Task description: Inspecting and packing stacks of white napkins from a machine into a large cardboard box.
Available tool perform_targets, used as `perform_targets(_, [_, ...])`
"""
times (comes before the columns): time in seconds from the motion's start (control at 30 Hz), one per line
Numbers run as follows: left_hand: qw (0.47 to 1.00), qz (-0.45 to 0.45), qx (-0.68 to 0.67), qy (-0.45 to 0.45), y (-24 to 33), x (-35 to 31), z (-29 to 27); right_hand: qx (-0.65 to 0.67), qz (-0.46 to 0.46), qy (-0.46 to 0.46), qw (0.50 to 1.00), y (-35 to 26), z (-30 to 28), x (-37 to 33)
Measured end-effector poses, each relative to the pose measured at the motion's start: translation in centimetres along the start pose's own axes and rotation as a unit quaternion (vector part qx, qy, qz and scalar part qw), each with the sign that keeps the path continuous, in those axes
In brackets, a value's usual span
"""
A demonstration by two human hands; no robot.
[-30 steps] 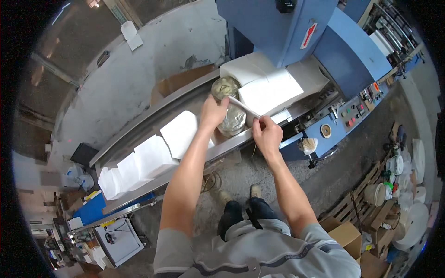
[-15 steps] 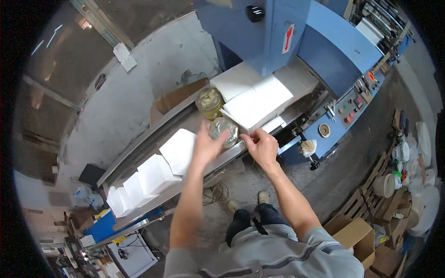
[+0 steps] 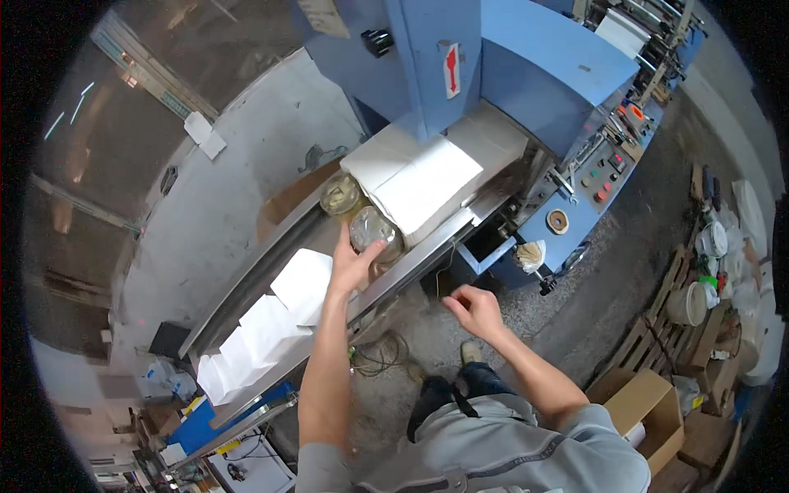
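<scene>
My left hand (image 3: 352,264) curls round a clear jar (image 3: 376,232), thumb on its near side and fingers on its far side. Behind it stands a second jar (image 3: 340,195) with yellowish contents. Both jars rest against a stack of white paper sheets (image 3: 427,182) in a long metal trough (image 3: 403,264). My right hand (image 3: 478,312) hangs off the trough's near side with thumb and fingers closed; whatever is in them, if anything, I cannot make out. A thin yellowish string (image 3: 449,263) dangles from the trough's edge close to its fingertips.
Several folded white paper bundles (image 3: 267,329) line the trough's left part. A blue machine (image 3: 542,66) with a button panel (image 3: 604,177) rises at the far right. An open cardboard box (image 3: 645,411) and wooden pallets (image 3: 641,329) lie at the right. Cables (image 3: 382,349) coil on the floor.
My right hand has left the paper stack's near corner and drawn back toward me. My left hand has settled round the clear jar. The whole view has shifted slightly.
</scene>
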State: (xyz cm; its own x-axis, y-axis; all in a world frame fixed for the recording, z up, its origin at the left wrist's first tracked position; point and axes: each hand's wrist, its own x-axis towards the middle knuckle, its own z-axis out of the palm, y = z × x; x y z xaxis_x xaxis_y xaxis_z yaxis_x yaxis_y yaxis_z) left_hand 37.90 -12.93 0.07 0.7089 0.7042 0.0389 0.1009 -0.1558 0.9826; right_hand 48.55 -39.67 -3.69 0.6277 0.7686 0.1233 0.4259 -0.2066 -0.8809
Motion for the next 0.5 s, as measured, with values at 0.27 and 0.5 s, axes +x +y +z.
perform_targets(0.27, [0.995,-0.076,-0.044,0.038,3.1,-0.7,2.3,0.001,0.117,-0.053,0.992,7.3,-2.5,-6.6])
perform_targets(0.5, [0.959,0.022,0.108,0.262,2.6,-10.5,2.3,-0.054,0.092,-0.113,0.988,11.3,-2.5,-8.9])
